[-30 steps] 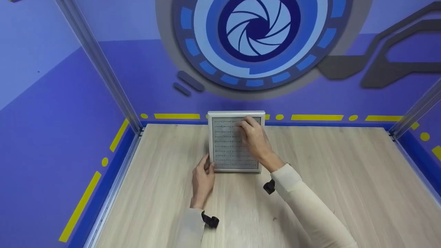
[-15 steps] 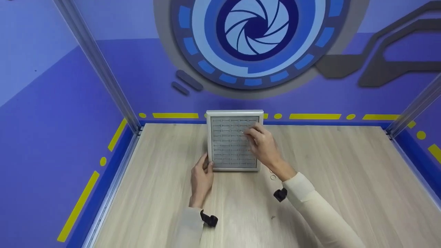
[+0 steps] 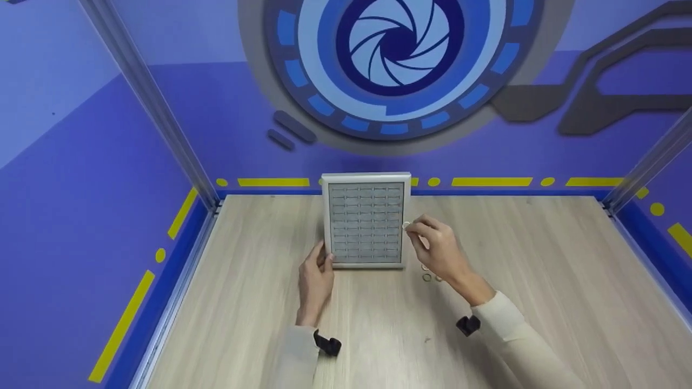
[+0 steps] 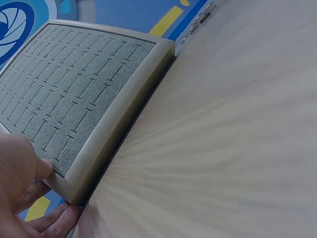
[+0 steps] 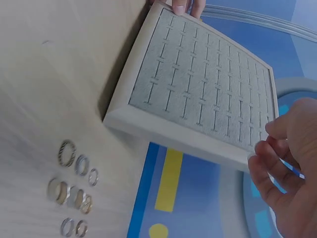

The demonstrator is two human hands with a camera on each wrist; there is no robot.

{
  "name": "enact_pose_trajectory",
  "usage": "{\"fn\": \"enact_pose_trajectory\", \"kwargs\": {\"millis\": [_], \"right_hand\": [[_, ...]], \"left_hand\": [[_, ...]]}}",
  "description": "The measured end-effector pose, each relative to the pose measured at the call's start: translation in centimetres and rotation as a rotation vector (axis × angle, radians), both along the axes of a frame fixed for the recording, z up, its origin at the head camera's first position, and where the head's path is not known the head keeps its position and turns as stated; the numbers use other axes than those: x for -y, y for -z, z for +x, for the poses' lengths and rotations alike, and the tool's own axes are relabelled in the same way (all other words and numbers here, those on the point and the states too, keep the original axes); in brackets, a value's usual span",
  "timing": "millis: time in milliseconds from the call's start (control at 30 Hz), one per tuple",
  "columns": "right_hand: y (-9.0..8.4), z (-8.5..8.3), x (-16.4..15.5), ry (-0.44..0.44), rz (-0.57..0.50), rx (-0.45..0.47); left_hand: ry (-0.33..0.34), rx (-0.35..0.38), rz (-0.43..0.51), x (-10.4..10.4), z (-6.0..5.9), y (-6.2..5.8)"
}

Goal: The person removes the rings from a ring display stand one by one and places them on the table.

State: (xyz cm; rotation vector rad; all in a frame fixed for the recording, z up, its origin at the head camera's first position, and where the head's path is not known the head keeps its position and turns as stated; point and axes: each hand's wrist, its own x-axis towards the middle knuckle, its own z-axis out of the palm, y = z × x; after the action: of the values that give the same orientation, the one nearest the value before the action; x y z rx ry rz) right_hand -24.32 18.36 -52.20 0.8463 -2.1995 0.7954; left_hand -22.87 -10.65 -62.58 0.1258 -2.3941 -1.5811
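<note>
Two hands work at a pale wooden counter [image 3: 540, 281] walled in blue and violet, with a grey slotted ring tray [image 3: 365, 221] as the landmark at its far middle, close against the back wall. The tray's long axis runs away from the person, toward that wall, and every slot that shows is unfilled.

The left hand [image 3: 314, 278] sits at the tray's near left corner; the left wrist view shows the thumb [image 4: 22, 166] pressed on the grey pad and the fingers [image 4: 54, 218] curled under the frame, gripping that corner.

The right hand [image 3: 439, 251] hangs just off the tray's right edge, about halfway along it. Its thumb and fingertips are drawn together as if pinching something small and pale, possibly a ring, though no view shows it clearly enough to be sure. This is the hand nearer the loose rings [image 5: 74, 191], a small cluster of gold and silver bands lying flat on the counter just right of the tray's near right corner, below the right palm.

From the right hand, the tray's slots lie to the left and slightly away. Wide bare wood opens right of the tray and toward the person, while the back wall leaves no room behind the tray.
</note>
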Motion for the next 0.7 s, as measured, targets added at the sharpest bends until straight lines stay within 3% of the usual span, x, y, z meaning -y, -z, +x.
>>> {"fn": "enact_pose_trajectory", "kwargs": {"millis": [300,700], "right_hand": [[2.1,2.0,-3.4,0.029,-0.014,0.039],[4.5,3.5,-5.7,0.067,0.009,0.076]], "left_hand": [[0.000,0.007,-0.018,0.0,0.2,-0.1],[0.011,-0.003,-0.009,0.0,0.1,0.0]]}}
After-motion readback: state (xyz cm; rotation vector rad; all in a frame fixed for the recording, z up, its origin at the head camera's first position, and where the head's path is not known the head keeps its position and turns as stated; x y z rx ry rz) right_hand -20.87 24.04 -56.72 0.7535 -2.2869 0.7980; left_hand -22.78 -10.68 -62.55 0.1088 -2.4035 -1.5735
